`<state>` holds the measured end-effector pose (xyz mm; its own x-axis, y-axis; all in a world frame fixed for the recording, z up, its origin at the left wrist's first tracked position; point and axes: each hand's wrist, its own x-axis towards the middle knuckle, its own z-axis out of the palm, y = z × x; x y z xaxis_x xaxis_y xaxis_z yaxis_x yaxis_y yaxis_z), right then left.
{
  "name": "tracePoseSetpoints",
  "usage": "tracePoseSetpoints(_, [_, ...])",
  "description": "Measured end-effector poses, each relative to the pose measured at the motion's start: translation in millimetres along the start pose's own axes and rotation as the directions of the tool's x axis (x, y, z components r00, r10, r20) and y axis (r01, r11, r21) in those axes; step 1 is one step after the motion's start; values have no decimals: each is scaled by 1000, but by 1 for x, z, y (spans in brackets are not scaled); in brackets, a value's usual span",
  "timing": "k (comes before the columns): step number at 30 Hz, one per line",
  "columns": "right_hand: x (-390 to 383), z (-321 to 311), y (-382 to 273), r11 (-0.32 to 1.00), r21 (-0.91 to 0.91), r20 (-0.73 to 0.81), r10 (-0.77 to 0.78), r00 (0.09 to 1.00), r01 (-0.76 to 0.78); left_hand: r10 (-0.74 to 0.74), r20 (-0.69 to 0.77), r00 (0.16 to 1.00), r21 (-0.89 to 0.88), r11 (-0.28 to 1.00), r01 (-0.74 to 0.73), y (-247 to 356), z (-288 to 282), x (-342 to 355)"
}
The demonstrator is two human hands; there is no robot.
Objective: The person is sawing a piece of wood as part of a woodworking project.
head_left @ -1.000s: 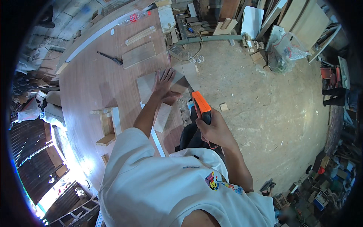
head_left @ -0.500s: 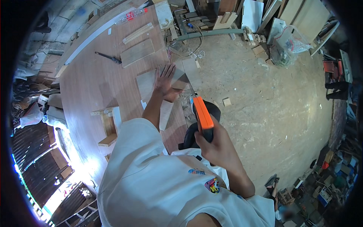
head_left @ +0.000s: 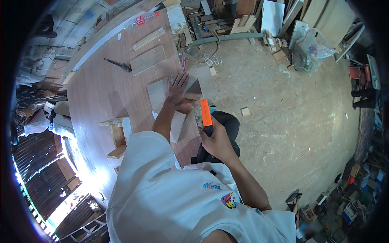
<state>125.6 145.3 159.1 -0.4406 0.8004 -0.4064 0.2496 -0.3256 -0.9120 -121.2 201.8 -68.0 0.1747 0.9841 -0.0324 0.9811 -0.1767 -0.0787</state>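
At the right edge of the worktop (head_left: pixel 93 93), head view: a flat wooden board (head_left: pixel 156 92) is lying with its right corner at or past that edge; can't tell exactly how much is overhanging. Left hand (head_left: pixel 175 91) is resting flat on it, fingers spread, gripping nothing, just bearing down. Right hand (head_left: pixel 219 139) is wrapping firmly around the handle of an orange-and-black saw (head_left: pixel 206 113), just off the worktop's right edge. Blade is pointing away and showing almost edge-on; can't tell if the teeth are touching wood.

Judging by the setup, the step is a hand cut at the board's right end. For doing it well: I'd be keeping blade, wrist and forearm in one line, taking long light strokes and letting the teeth do the cutting. Left palm is the only hold I'm seeing, so a twisting blade could be swinging the board; a clamp would be helping. The thumb is sitting on the saw side, so I'd be tucking it further in. Dark-trousered leg (head_left: pixel 229 125) is showing under the saw hand, outside the right edge; I'd be moving the knee clear of the blade's path.

Narrow board piece (head_left: pixel 177 126) is lying near the left wrist, along the same edge. Rectangular board (head_left: pixel 149 60) is lying further up, toward the far right corner, well out of the way.
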Motion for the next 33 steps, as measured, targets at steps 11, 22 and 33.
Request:
tracePoseSetpoints(11, [19,-3,21,998,-38,-17,56,998,-56,10,26,1000,-121,993,-6,12,-14,6])
tracePoseSetpoints(22, [-25,-5,1,999,5,-43,-46,998,46,-48,14,999,-266,963,50,8,-35,-7])
tracePoseSetpoints(33, [-29,7,9,995,-24,-82,-101,992,99,-9,16,1000,-182,983,12,1,-6,-18])
